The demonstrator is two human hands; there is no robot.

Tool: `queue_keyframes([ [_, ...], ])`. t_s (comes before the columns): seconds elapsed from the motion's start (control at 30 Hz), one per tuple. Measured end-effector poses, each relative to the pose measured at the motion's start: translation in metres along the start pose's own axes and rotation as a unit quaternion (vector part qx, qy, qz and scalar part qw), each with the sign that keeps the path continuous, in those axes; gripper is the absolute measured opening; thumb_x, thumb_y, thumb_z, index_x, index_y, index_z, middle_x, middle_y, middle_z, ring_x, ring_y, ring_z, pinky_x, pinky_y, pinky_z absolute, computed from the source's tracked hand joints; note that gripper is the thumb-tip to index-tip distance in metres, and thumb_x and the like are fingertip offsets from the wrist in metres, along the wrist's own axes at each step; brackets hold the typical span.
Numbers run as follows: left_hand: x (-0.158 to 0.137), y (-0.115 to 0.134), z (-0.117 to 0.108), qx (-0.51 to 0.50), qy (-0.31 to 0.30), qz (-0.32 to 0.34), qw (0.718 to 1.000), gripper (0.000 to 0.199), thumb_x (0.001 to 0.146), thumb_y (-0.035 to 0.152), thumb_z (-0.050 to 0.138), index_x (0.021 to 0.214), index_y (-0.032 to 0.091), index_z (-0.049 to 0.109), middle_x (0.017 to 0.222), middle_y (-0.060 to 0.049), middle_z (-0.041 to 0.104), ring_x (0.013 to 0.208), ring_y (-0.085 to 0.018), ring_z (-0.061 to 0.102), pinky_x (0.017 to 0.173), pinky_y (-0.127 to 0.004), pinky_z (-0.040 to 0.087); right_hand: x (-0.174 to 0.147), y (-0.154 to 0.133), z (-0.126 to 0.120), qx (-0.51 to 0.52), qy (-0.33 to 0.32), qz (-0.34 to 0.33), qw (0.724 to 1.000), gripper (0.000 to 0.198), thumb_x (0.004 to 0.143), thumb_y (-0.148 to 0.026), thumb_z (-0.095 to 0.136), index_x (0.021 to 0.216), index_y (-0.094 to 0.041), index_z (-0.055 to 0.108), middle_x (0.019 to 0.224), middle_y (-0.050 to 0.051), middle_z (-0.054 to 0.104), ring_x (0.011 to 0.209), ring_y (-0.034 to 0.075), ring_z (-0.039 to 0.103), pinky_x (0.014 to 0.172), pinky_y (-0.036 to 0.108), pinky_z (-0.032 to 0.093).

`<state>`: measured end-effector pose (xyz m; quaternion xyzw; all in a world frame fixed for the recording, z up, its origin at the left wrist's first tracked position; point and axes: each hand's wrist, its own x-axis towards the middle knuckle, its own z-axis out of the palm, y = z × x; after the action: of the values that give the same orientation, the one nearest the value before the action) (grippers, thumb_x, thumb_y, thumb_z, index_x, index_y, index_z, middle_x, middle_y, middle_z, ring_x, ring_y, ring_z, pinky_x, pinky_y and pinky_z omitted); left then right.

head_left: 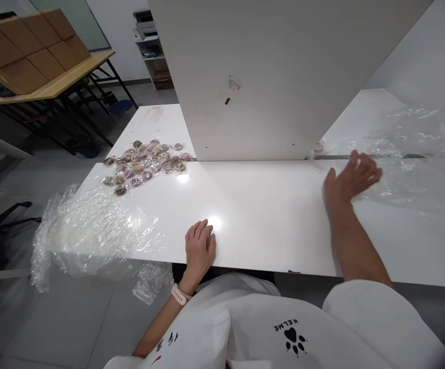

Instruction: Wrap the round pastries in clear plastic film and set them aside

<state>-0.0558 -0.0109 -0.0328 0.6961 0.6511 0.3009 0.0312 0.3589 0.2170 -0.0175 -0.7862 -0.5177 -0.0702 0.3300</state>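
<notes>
My left hand (200, 246) lies near the front edge of the white table, its fingers stretched out and holding nothing. To its left, clear plastic bags (92, 225) are spread over the table corner and hang past the edge. Farther back sits a pile of small wrapped pieces (145, 163), purple, brown and tan. My right hand (355, 177) is raised at the right with its fingers apart and nothing seen in it. Right beside it lies clear plastic film (418, 179); I cannot tell whether the hand touches it.
An upright white panel (253, 77) rises behind the table (261, 205). At the far left, cardboard boxes (30, 51) stand on a wooden table (64, 84). A shelf (151, 51) is against the back wall. A small clear packet (151, 282) hangs below the front edge.
</notes>
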Motion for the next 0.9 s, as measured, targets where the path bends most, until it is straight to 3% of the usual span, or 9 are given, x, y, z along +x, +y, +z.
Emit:
queue_keyframes([
  [0.13, -0.001, 0.0, 0.002, 0.0, 0.001, 0.007, 1.0, 0.023, 0.095, 0.022, 0.051, 0.115, 0.023, 0.063, 0.131, -0.01, 0.063, 0.127, -0.031, 0.052, 0.105, -0.052, 0.041, -0.035, 0.05, -0.026, -0.091, -0.056, 0.102, 0.989, 0.034, 0.09, -0.012, 0.046, 0.118, -0.003, 0.065, 0.117, 0.034, 0.054, 0.115, 0.037, 0.043, 0.087, 0.051, 0.025],
  [0.2, -0.002, -0.001, 0.003, -0.011, 0.004, 0.006, 1.0, 0.023, 0.095, 0.023, 0.051, 0.113, 0.022, 0.064, 0.131, -0.011, 0.063, 0.127, -0.031, 0.051, 0.106, -0.053, 0.041, -0.066, 0.057, -0.038, -0.091, -0.081, 0.095, 0.988, 0.028, 0.09, -0.015, 0.046, 0.103, -0.007, 0.07, 0.109, 0.03, 0.059, 0.104, 0.036, 0.047, 0.082, 0.048, 0.028],
  [0.4, 0.009, -0.004, -0.014, -0.214, -0.037, -0.13, 0.967, 0.026, 0.094, 0.037, 0.054, 0.115, 0.025, 0.064, 0.126, -0.009, 0.065, 0.124, -0.028, 0.055, 0.106, -0.051, 0.043, -0.215, -0.018, -0.087, 0.094, -0.183, -0.109, 0.972, 0.025, 0.094, -0.031, 0.044, 0.09, -0.019, 0.066, 0.089, 0.012, 0.067, 0.086, 0.027, 0.057, 0.082, 0.043, 0.038],
  [0.5, 0.035, -0.001, -0.033, -0.326, -0.074, -0.201, 0.921, 0.038, 0.095, 0.049, 0.052, 0.125, 0.026, 0.059, 0.131, -0.009, 0.062, 0.122, -0.024, 0.058, 0.101, -0.041, 0.048, -0.267, -0.081, -0.114, 0.215, -0.358, -0.235, 0.878, 0.03, 0.101, -0.032, 0.04, 0.093, -0.022, 0.066, 0.094, 0.006, 0.07, 0.093, 0.022, 0.061, 0.092, 0.042, 0.037],
  [0.63, 0.064, 0.007, -0.05, -0.271, -0.118, -0.149, 0.944, 0.053, 0.092, 0.057, 0.054, 0.135, 0.027, 0.052, 0.144, -0.009, 0.051, 0.134, -0.026, 0.047, 0.108, -0.042, 0.042, -0.276, -0.141, -0.146, 0.309, -0.548, -0.375, 0.681, 0.029, 0.102, -0.039, 0.044, 0.116, -0.027, 0.067, 0.116, 0.003, 0.069, 0.11, 0.021, 0.059, 0.103, 0.043, 0.034],
  [0.7, 0.066, 0.006, -0.052, -0.224, -0.167, -0.127, 0.952, 0.061, 0.089, 0.059, 0.057, 0.139, 0.026, 0.048, 0.145, -0.011, 0.051, 0.134, -0.029, 0.046, 0.106, -0.044, 0.043, -0.263, -0.15, -0.16, 0.332, -0.599, -0.388, 0.617, 0.037, 0.1, -0.044, 0.05, 0.132, -0.03, 0.059, 0.127, 0.003, 0.066, 0.117, 0.021, 0.058, 0.106, 0.042, 0.037],
  [0.77, 0.059, 0.001, -0.052, -0.166, -0.191, -0.127, 0.959, 0.066, 0.085, 0.055, 0.064, 0.141, 0.024, 0.046, 0.143, -0.013, 0.051, 0.132, -0.032, 0.046, 0.103, -0.046, 0.044, -0.245, -0.142, -0.169, 0.345, -0.602, -0.333, 0.639, 0.038, 0.098, -0.046, 0.052, 0.132, -0.033, 0.06, 0.126, 0.002, 0.066, 0.114, 0.021, 0.06, 0.1, 0.039, 0.045],
  [0.83, 0.048, -0.006, -0.051, -0.12, -0.191, -0.143, 0.964, 0.066, 0.083, 0.048, 0.068, 0.14, 0.023, 0.046, 0.138, -0.013, 0.055, 0.127, -0.032, 0.05, 0.097, -0.045, 0.047, -0.224, -0.122, -0.166, 0.342, -0.505, -0.205, 0.765, 0.033, 0.096, -0.049, 0.053, 0.12, -0.032, 0.067, 0.116, 0.003, 0.07, 0.101, 0.022, 0.065, 0.088, 0.039, 0.052],
  [0.9, 0.04, -0.012, -0.05, -0.108, -0.203, -0.166, 0.959, 0.063, 0.084, 0.04, 0.068, 0.14, 0.022, 0.045, 0.122, -0.011, 0.064, 0.11, -0.028, 0.06, 0.084, -0.038, 0.051, -0.202, -0.097, -0.148, 0.285, -0.325, -0.055, 0.9, 0.036, 0.094, -0.054, 0.052, 0.114, -0.03, 0.069, 0.112, 0.006, 0.07, 0.094, 0.024, 0.065, 0.084, 0.043, 0.054],
])
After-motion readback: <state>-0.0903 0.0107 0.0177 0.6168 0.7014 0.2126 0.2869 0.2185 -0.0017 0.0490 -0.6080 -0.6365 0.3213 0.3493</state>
